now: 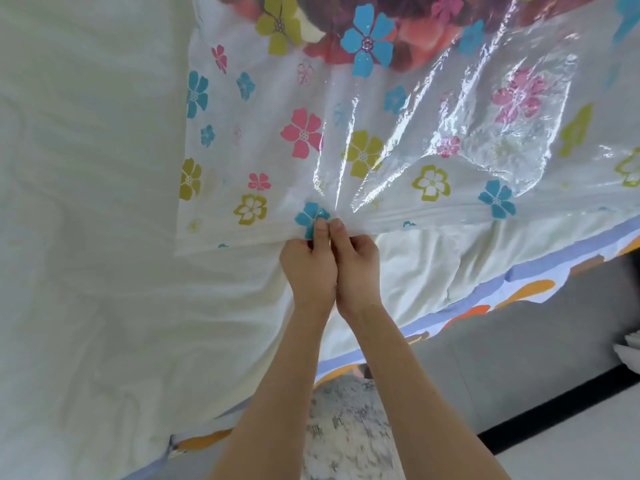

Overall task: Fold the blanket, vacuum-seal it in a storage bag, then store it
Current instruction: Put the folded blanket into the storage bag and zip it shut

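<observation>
The blanket (408, 32), red and brown, sits inside the far end of the storage bag (381, 150) and shows through the clear plastic at the top of the view. The bag is printed with blue, pink and green flowers and lies flat on a white bed cover (86, 237), its near half empty and creased. The bag's near edge, a white strip, runs across just past the hands. The left hand (306, 261) and the right hand (356, 265) meet at this edge, pressed side by side and touching each other, each pinching the strip between thumb and curled fingers beside a blue flower. The plastic gathers into folds that fan away from the pinch. The blanket lies well beyond the hands, across the bag's empty stretch. The bed cover has a blue and orange border (519, 289) along its near right side, and below it are a grey bed side (519, 358) and a pale floor (588, 438)
</observation>
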Demonstrator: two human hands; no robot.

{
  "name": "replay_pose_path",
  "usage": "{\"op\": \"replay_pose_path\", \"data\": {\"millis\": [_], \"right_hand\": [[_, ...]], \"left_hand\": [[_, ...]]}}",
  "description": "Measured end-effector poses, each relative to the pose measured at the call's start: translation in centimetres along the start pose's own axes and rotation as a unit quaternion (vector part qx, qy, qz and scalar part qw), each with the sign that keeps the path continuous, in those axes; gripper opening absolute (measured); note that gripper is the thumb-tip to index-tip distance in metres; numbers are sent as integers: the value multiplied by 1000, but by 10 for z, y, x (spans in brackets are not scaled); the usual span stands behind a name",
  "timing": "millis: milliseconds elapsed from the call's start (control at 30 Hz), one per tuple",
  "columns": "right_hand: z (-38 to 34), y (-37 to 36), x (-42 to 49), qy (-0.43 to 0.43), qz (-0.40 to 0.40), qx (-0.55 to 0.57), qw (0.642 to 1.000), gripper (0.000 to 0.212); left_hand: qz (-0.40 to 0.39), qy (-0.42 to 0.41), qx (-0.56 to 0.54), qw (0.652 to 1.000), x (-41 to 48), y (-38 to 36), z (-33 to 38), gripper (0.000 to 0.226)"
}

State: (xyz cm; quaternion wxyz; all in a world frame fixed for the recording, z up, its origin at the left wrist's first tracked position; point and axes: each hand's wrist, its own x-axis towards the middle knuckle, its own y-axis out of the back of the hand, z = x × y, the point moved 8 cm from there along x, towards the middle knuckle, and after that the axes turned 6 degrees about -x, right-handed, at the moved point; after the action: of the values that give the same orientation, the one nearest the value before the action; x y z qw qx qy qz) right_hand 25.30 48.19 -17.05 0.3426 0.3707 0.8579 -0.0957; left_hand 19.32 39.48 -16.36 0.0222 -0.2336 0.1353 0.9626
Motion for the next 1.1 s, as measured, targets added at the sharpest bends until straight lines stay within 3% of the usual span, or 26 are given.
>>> {"op": "replay_pose_path", "data": {"millis": [167, 367, 500, 633, 733, 800, 933, 1033, 1100], "right_hand": [[-3, 16, 0, -15, 55, 10, 998, 41], [-11, 39, 8, -18, 87, 77, 993, 42], [-13, 44, 10, -19, 73, 98, 992, 40], [-18, 47, 11, -54, 24, 127, 990, 18], [-22, 68, 18, -65, 83, 154, 982, 19], [-24, 77, 20, -51, 113, 150, 981, 26], [-23, 80, 20, -29, 133, 139, 981, 34], [-26, 80, 19, -18, 135, 139, 981, 35], [-28, 82, 19, -15, 134, 143, 980, 33]], "left_hand": [[-2, 29, -35, 999, -1, -4, -5, 55], [-7, 27, -61, 998, 0, -5, -6, 57], [-6, 45, -76, 996, 3, -5, -12, 60], [-5, 57, -111, 992, 6, -3, -17, 54], [-14, 73, -165, 983, 1, -7, -16, 61], [-1, 103, -225, 969, -4, -9, -16, 51], [-21, 171, -359, 917, -15, -30, -16, 10], [-57, 166, -370, 912, -24, -52, -7, 21], [-61, 154, -359, 918, -28, -61, 2, 13]]}}
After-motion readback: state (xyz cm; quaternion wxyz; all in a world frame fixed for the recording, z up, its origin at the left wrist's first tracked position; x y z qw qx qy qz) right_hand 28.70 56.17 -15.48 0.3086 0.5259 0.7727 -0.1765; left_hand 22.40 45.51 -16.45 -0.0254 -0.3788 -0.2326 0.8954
